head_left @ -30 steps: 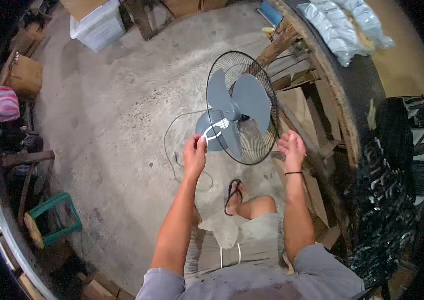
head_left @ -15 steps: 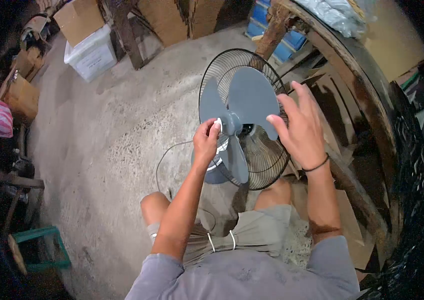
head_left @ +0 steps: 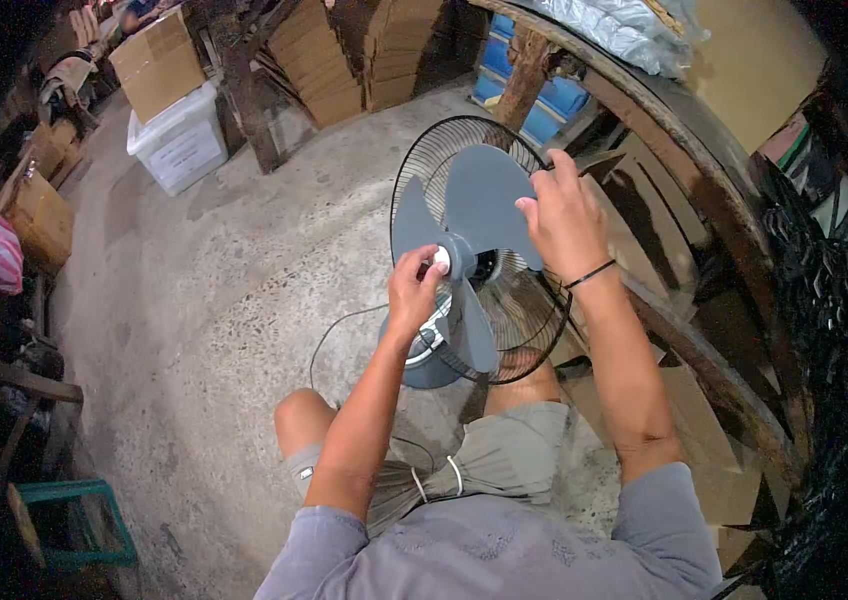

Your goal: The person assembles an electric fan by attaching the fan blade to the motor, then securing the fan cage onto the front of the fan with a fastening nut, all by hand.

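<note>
An electric fan stands before me with its front off, its grey blades [head_left: 484, 195] bare against the black wire rear grille [head_left: 412, 165]. My left hand [head_left: 412, 292] is closed at the hub, thumb and fingertips pinching the small white knob [head_left: 441, 260] in its centre. At the right edge of the largest blade is my right hand [head_left: 572, 225], its fingers apart and curved, with the thumb tip overlapping the blade's edge in this view. Below the blades shows the fan's round grey base [head_left: 431, 376], partly hidden by my left forearm and a blade.
A thin cord [head_left: 316, 350] curves over the concrete floor [head_left: 194, 350] left of the fan. Cardboard pieces [head_left: 684, 420] and a wooden bench frame [head_left: 714, 130] stand close on my right. A white bin [head_left: 176, 150] carries a carton [head_left: 157, 68]; a green stool [head_left: 74, 488] is lower left.
My right hand has come in from the right to the blade's edge. My left hand stays at the white knob. The view has shifted slightly.
</note>
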Motion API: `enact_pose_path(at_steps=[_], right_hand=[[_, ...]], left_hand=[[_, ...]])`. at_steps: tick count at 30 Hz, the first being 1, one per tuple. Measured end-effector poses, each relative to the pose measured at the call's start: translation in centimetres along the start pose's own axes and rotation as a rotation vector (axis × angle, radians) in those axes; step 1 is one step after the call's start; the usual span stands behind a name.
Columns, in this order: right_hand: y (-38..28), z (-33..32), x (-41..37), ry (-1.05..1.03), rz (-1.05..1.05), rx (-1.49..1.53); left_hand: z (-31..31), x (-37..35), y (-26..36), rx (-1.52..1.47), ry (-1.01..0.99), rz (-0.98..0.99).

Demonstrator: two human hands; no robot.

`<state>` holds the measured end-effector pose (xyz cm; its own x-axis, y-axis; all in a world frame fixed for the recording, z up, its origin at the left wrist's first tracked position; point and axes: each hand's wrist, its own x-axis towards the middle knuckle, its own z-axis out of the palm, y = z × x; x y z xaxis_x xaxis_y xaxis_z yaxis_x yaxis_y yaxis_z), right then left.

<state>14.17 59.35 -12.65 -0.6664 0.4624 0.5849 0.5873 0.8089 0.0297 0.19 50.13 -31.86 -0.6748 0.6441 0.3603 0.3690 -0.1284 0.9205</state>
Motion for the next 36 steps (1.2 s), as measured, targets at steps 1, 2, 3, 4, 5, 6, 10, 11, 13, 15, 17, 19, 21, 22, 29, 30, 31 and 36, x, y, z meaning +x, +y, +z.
enact_pose_path(at_steps=[1,2,3,4,5,6,10,11,13,15,17,19,21,22,29,30,31,36], right_hand=[[0.2,0.2,0.0,0.002,0.000,0.004],[0.2,0.1,0.2,0.006,-0.004,0.014],[0.3,0.0,0.4,0.009,-0.006,0.022],[0.6,0.1,0.5,0.009,-0.004,0.026],[0.8,0.2,0.5,0.037,-0.030,0.033],[1.0,0.3,0.5,0.066,-0.052,0.039],[1.3,0.5,0.3,0.088,-0.061,0.064],[1.2,0.5,0.2,0.088,-0.050,0.081],[1.1,0.4,0.2,0.090,-0.033,0.102],[1.1,0.3,0.2,0.082,-0.047,0.106],[1.3,0.5,0.4,0.104,-0.078,0.107],[1.1,0.6,0.5,0.125,-0.112,0.107],[0.9,0.6,0.6,0.121,-0.101,0.097],[0.8,0.8,0.6,0.123,-0.103,0.103],[0.9,1.0,0.7,0.145,-0.106,0.103],[1.0,1.0,0.7,0.144,-0.106,0.105],[0.9,0.9,0.8,0.143,-0.105,0.104],[0.9,1.0,0.8,0.177,-0.127,0.090]], left_hand=[[0.0,0.0,-0.1,0.004,0.002,0.001],[0.0,0.1,-0.4,-0.041,-0.002,-0.001],[0.1,0.2,-0.8,-0.088,-0.007,-0.004],[0.4,0.3,-1.1,-0.084,-0.008,-0.004],[0.5,0.3,-1.3,-0.132,0.002,-0.036],[0.7,0.3,-1.4,-0.178,0.008,-0.068],[0.5,0.3,-0.3,-0.125,-0.015,-0.067],[0.6,0.3,-0.1,-0.110,-0.012,-0.034],[0.5,0.4,0.0,-0.089,-0.015,0.001],[0.4,0.5,0.0,-0.012,-0.016,0.076],[0.4,0.4,0.1,0.020,0.008,0.053],[0.2,0.4,0.4,0.050,0.034,0.029],[-0.1,0.6,0.4,0.155,-0.033,-0.023],[-0.3,0.7,0.4,0.161,-0.030,-0.023],[-0.4,1.1,-0.6,0.027,-0.010,0.022],[-0.5,1.2,-0.8,0.031,-0.040,-0.034],[-0.4,1.3,-1.0,0.033,-0.070,-0.091],[-0.4,0.9,0.3,0.032,-0.034,-0.047]])
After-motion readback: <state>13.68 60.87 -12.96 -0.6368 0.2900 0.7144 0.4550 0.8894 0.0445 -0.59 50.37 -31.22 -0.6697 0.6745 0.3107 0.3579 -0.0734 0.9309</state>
